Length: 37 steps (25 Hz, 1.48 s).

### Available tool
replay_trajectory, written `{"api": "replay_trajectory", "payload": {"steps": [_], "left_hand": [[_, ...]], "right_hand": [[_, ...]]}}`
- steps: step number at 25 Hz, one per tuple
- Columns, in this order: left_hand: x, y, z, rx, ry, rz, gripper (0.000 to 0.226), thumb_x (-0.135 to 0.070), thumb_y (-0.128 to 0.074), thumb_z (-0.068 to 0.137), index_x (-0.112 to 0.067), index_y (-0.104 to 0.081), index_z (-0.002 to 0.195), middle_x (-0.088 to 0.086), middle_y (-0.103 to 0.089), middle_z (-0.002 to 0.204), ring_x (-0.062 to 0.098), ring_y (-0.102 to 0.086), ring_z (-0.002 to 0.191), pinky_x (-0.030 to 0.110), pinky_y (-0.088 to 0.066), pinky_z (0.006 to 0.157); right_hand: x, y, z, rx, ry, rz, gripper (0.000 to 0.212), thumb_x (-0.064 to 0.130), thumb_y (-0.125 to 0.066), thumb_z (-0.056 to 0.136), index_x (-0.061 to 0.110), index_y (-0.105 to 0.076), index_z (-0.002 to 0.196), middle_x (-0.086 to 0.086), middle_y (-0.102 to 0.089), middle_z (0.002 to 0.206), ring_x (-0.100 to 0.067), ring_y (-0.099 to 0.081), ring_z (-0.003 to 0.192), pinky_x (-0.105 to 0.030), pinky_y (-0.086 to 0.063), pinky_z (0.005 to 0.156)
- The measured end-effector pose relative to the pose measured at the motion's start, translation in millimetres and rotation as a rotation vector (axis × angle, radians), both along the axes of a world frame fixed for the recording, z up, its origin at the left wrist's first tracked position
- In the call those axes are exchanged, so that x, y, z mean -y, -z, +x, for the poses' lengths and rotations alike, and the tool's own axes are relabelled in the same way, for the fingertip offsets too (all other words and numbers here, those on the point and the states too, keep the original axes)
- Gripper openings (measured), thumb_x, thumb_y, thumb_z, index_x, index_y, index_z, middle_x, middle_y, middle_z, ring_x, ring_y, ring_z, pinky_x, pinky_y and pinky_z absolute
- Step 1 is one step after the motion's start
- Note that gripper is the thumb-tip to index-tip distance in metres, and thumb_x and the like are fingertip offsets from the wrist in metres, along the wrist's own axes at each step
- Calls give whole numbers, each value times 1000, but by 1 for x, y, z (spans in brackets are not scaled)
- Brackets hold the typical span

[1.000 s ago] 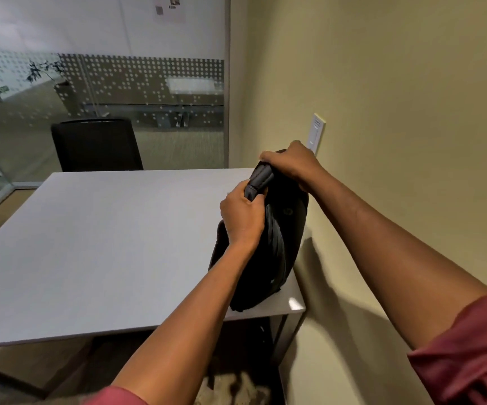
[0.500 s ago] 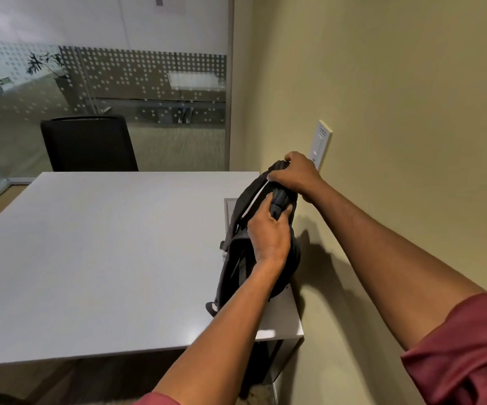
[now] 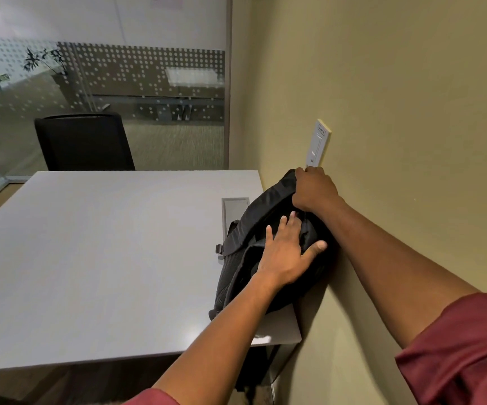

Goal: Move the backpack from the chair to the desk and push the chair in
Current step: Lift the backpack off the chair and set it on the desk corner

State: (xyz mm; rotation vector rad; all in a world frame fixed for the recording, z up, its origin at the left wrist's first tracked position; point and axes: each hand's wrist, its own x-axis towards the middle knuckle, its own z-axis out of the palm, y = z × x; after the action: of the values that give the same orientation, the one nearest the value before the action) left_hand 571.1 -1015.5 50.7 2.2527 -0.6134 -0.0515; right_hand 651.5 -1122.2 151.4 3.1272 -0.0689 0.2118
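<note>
- The black fabric backpack [image 3: 268, 258] lies on the right end of the pale grey rectangular desk [image 3: 96, 258], its far side pressed against the yellow-green wall [image 3: 382, 112].
- It lies under both hands, partly covering a grey inset panel [image 3: 235, 206] in the desk top.
- The left hand [image 3: 287, 252] rests flat on the middle of the backpack, fingers spread and open, thumb pointing toward the wall.
- The right hand [image 3: 313, 190] is closed around the top of the backpack, knuckles up, just below a white wall switch plate [image 3: 318, 144].
- Both forearms reach forward from dark red sleeves [image 3: 464, 355], the right one running along the wall.
- A black office chair [image 3: 84, 143] stands behind the far edge of the desk, in front of a dotted glass partition [image 3: 119, 83].
</note>
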Motion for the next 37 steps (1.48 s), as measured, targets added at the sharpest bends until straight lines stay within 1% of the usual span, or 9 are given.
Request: {"api": "replay_trajectory", "payload": {"steps": [3,7,12,16,21,26,29,33,37], "left_hand": [[-24,17,1,53,24,-130,80,-66,-33,94,-21,-14,156,0,-19,164,10,-9,151,38,-7,124],[-64,44,10,-38,-139,-106,70,-46,-57,92,-28,-27,152,-4,-37,156,14,-34,142,35,-29,117],[-110,76,17,-288,-251,232,30,-13,-57,84,-19,-63,113,14,-69,112,35,-64,103,40,-52,86],[-134,73,19,-34,-441,232,45,-2,-45,85,-22,-59,122,13,-70,107,37,-66,94,37,-48,73],[-152,68,42,233,-522,200,63,8,-40,88,-14,-39,147,15,-53,141,36,-55,118,46,-48,89],[-129,109,24,-27,-324,48,49,-24,-41,96,-28,-29,144,6,-49,140,31,-52,124,43,-46,96],[-109,141,11,-306,-154,-15,72,-46,-43,98,-21,-8,156,4,-24,162,25,-31,145,39,-29,116],[-99,148,11,-467,-73,17,84,-65,-30,93,-20,3,156,4,-3,166,28,-11,151,43,-14,122],[-103,133,10,-448,-79,-4,71,-62,-31,95,-14,-20,146,11,-26,157,32,-29,144,42,-24,118]], "right_hand": [[1,-1,3,-49,12,-1,45,8,-58,80,4,-48,123,-19,-51,120,-36,-50,111,-38,-41,77],[4,0,5,-84,37,157,41,3,-58,78,5,-48,118,-19,-49,118,-36,-54,102,-37,-43,69],[4,5,7,-71,35,197,37,-1,-56,79,5,-48,114,-20,-48,118,-36,-54,100,-38,-44,68],[4,9,8,-57,40,200,38,1,-55,81,5,-47,118,-20,-47,120,-36,-53,105,-39,-46,76],[4,8,9,-66,42,213,38,2,-56,80,5,-48,116,-20,-48,120,-35,-54,103,-37,-45,73],[2,8,8,-55,48,200,37,1,-55,79,5,-48,115,-19,-48,118,-35,-54,100,-37,-45,72],[3,10,7,-59,47,202,38,0,-56,78,6,-48,115,-18,-48,118,-35,-53,101,-36,-44,71],[5,12,5,-48,24,226,37,-1,-54,76,7,-46,112,-15,-46,111,-30,-50,95,-35,-42,69],[7,8,3,-94,-21,280,31,3,-55,76,14,-37,100,-9,-39,102,-25,-40,90,-27,-32,59]]}}
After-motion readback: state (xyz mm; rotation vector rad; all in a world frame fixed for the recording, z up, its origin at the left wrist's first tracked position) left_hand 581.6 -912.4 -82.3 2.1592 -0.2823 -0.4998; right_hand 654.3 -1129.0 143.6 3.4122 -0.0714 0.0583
